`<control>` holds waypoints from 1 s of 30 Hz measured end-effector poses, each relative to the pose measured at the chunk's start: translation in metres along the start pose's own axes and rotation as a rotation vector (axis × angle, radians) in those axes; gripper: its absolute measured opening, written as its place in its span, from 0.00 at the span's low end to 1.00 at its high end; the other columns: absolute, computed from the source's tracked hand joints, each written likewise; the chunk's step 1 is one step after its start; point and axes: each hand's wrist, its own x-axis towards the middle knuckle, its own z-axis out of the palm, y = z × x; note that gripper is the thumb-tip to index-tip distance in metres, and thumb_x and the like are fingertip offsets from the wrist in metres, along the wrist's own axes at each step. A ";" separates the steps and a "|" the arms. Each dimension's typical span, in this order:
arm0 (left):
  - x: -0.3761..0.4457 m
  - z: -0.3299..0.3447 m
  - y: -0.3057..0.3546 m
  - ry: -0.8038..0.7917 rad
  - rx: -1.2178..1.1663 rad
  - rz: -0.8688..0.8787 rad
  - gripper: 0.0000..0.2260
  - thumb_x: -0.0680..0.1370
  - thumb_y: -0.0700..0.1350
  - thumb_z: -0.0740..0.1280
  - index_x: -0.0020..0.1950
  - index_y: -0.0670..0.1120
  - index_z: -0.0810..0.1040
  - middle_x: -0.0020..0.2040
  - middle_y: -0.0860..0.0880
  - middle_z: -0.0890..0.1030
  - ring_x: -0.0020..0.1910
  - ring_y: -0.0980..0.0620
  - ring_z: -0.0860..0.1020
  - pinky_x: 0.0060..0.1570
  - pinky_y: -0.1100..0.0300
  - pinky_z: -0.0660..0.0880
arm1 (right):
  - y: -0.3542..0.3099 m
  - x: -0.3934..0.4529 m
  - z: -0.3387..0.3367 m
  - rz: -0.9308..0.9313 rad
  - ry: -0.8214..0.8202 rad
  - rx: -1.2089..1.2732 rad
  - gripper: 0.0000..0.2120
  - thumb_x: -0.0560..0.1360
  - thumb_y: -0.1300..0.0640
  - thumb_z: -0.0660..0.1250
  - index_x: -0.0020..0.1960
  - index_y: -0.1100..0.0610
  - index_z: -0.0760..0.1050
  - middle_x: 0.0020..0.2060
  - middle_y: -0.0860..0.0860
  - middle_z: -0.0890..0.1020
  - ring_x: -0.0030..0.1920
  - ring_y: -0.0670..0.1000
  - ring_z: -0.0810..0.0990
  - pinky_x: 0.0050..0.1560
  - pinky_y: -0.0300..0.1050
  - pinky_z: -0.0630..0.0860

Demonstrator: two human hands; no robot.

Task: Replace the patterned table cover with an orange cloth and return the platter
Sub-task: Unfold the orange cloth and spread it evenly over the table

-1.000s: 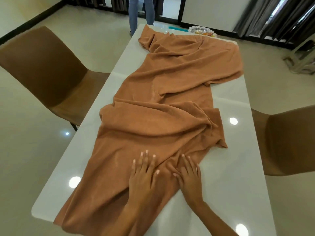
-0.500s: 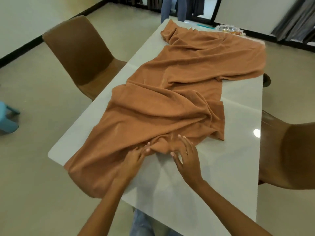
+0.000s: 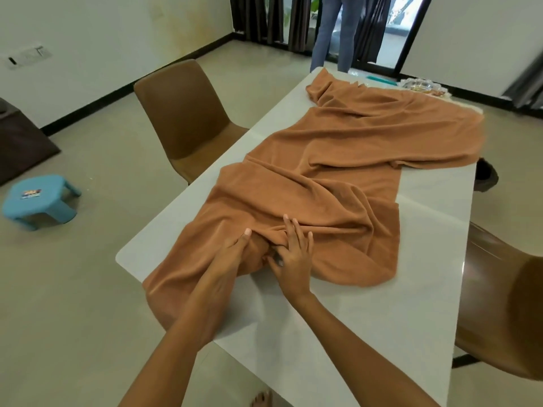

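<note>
Cloth is my worry: the orange cloth (image 3: pixel 346 183) lies bunched diagonally along the white table (image 3: pixel 435 230), its near-left end hanging over the edge. My left hand (image 3: pixel 227 259) and right hand (image 3: pixel 289 254) both pinch a fold near the middle. A hard pull could slide it off leftward, or drag its far end against the platter (image 3: pixel 423 85) at the far edge.
</note>
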 end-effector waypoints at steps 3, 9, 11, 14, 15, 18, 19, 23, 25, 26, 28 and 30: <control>-0.001 -0.001 0.002 -0.003 0.011 0.018 0.20 0.83 0.49 0.54 0.70 0.40 0.68 0.68 0.43 0.71 0.56 0.58 0.68 0.47 0.75 0.63 | -0.006 0.004 0.005 0.035 0.058 0.039 0.03 0.70 0.61 0.70 0.38 0.56 0.79 0.72 0.53 0.66 0.75 0.55 0.58 0.70 0.66 0.56; 0.019 -0.001 -0.025 0.026 0.236 0.060 0.22 0.83 0.56 0.51 0.74 0.47 0.60 0.69 0.47 0.69 0.65 0.55 0.67 0.48 0.82 0.65 | 0.009 0.004 -0.008 -0.078 -0.017 -0.010 0.06 0.71 0.59 0.66 0.36 0.55 0.79 0.73 0.52 0.65 0.75 0.55 0.56 0.72 0.63 0.52; 0.038 -0.014 -0.050 0.023 0.429 0.122 0.31 0.77 0.69 0.45 0.77 0.55 0.49 0.75 0.43 0.62 0.73 0.49 0.63 0.70 0.63 0.59 | 0.021 0.004 -0.019 -0.178 -0.094 -0.055 0.05 0.70 0.58 0.66 0.35 0.53 0.78 0.73 0.52 0.65 0.76 0.55 0.55 0.70 0.64 0.54; 0.058 -0.028 -0.080 0.144 0.796 0.169 0.32 0.78 0.66 0.39 0.78 0.50 0.48 0.78 0.46 0.49 0.77 0.49 0.47 0.73 0.53 0.40 | 0.040 0.000 -0.042 -0.320 -0.249 -0.114 0.06 0.68 0.57 0.67 0.33 0.51 0.76 0.74 0.50 0.62 0.76 0.54 0.51 0.70 0.65 0.52; 0.061 -0.028 -0.088 0.119 0.895 0.207 0.38 0.74 0.69 0.32 0.78 0.50 0.46 0.78 0.46 0.47 0.77 0.49 0.45 0.73 0.52 0.39 | 0.045 -0.002 -0.050 -0.367 -0.289 -0.154 0.05 0.69 0.55 0.68 0.34 0.50 0.76 0.74 0.50 0.60 0.76 0.54 0.50 0.70 0.63 0.50; 0.071 -0.020 -0.112 0.094 0.965 0.249 0.47 0.64 0.72 0.21 0.77 0.50 0.41 0.78 0.46 0.46 0.77 0.50 0.45 0.73 0.50 0.43 | 0.053 -0.004 -0.077 -0.465 -0.327 -0.282 0.10 0.71 0.47 0.67 0.51 0.48 0.76 0.74 0.51 0.61 0.76 0.56 0.50 0.70 0.64 0.49; 0.076 -0.016 -0.115 0.104 0.973 0.265 0.45 0.65 0.71 0.22 0.77 0.50 0.41 0.78 0.47 0.47 0.77 0.50 0.46 0.73 0.49 0.44 | 0.051 -0.002 -0.086 -0.493 -0.313 -0.321 0.14 0.72 0.45 0.62 0.56 0.47 0.72 0.73 0.52 0.64 0.75 0.57 0.53 0.70 0.65 0.51; 0.089 -0.002 -0.104 0.059 1.021 0.273 0.32 0.76 0.66 0.38 0.78 0.53 0.50 0.78 0.46 0.51 0.77 0.48 0.49 0.72 0.48 0.48 | 0.040 0.010 -0.111 -0.519 -0.289 -0.382 0.18 0.68 0.43 0.65 0.56 0.47 0.68 0.67 0.54 0.73 0.70 0.63 0.65 0.60 0.75 0.63; 0.093 0.000 -0.105 0.100 1.020 0.334 0.24 0.81 0.58 0.49 0.74 0.51 0.64 0.75 0.44 0.62 0.75 0.44 0.58 0.71 0.44 0.54 | 0.040 0.011 -0.116 -0.468 -0.302 -0.343 0.18 0.65 0.43 0.69 0.51 0.46 0.68 0.66 0.54 0.74 0.69 0.64 0.67 0.58 0.76 0.65; 0.093 0.000 -0.106 0.118 1.006 0.375 0.22 0.80 0.55 0.51 0.69 0.49 0.72 0.72 0.43 0.68 0.72 0.42 0.65 0.69 0.41 0.58 | 0.041 0.011 -0.117 -0.444 -0.306 -0.345 0.19 0.65 0.42 0.69 0.50 0.47 0.67 0.66 0.54 0.75 0.68 0.64 0.67 0.58 0.75 0.66; 0.090 0.000 -0.111 0.170 0.951 0.470 0.21 0.78 0.50 0.53 0.59 0.46 0.81 0.63 0.42 0.77 0.64 0.40 0.75 0.64 0.40 0.65 | 0.041 0.010 -0.117 -0.419 -0.321 -0.346 0.19 0.66 0.40 0.67 0.51 0.47 0.66 0.65 0.54 0.75 0.68 0.64 0.68 0.58 0.74 0.66; 0.087 0.001 -0.114 0.225 0.903 0.564 0.18 0.76 0.47 0.55 0.52 0.42 0.84 0.57 0.41 0.81 0.57 0.40 0.79 0.63 0.43 0.68 | 0.039 0.011 -0.116 -0.408 -0.327 -0.332 0.16 0.69 0.38 0.62 0.50 0.46 0.65 0.65 0.54 0.76 0.68 0.63 0.69 0.59 0.74 0.65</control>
